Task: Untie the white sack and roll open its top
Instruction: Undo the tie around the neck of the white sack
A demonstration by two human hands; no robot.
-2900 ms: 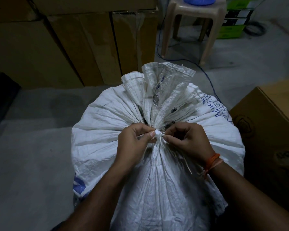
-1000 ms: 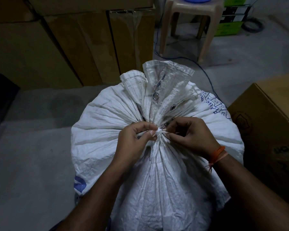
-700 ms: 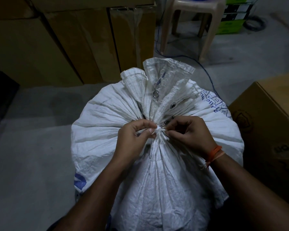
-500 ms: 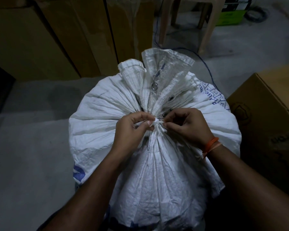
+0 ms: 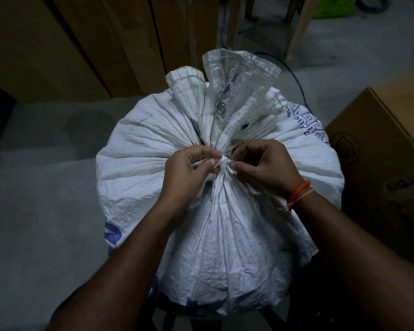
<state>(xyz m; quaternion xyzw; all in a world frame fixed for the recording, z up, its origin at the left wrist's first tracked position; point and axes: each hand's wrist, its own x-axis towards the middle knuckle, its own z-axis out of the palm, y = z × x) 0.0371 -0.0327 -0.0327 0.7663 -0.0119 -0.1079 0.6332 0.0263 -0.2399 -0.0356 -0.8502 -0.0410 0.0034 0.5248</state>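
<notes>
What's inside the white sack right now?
Nothing shows: the white sack is still bunched shut at the knot, which the left hand and right hand pinch. Its contents are covered.

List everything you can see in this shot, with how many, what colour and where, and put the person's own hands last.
sack: one, white with blue print, centre, neck gathered and tied
knot: one, white, at the sack's neck, pinched from both sides
eyelets: two visible, metal, on the bunched top above the knot
cardboard box: one, brown, right of the sack
tall cartons: several, brown, behind the sack on the left
stool legs: pale beige, top right
cable: one, dark blue, on the floor behind the sack
floor: grey
wrist threads: orange, right wrist
left hand: on the knot
right hand: on the knot
</notes>
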